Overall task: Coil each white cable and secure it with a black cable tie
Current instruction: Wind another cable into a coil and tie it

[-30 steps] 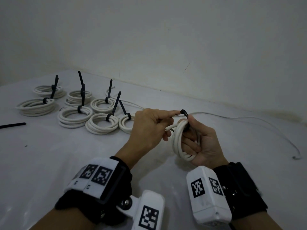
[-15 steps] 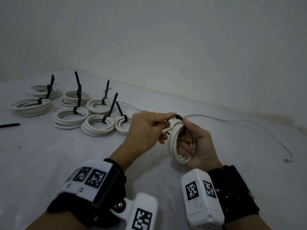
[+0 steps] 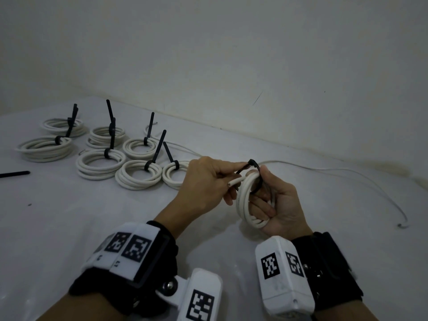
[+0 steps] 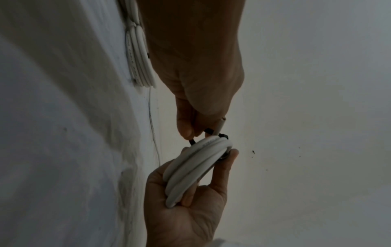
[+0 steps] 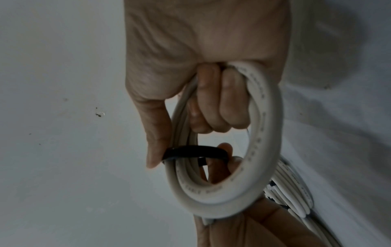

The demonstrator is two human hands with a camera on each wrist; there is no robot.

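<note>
Gripping coil [image 3: 246,198] upright above table [image 3: 69,216] in right hand [image 3: 275,205], left fingers [image 3: 231,166] pinching tie [image 3: 253,163] tail: risking turns springing apart or tail slipping before cinching tight.

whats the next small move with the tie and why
Probably pull the tail through with the left hand to cinch it. The black cable tie loops loosely around the coiled white cable, with a gap, while the right hand holds the coil.
</note>
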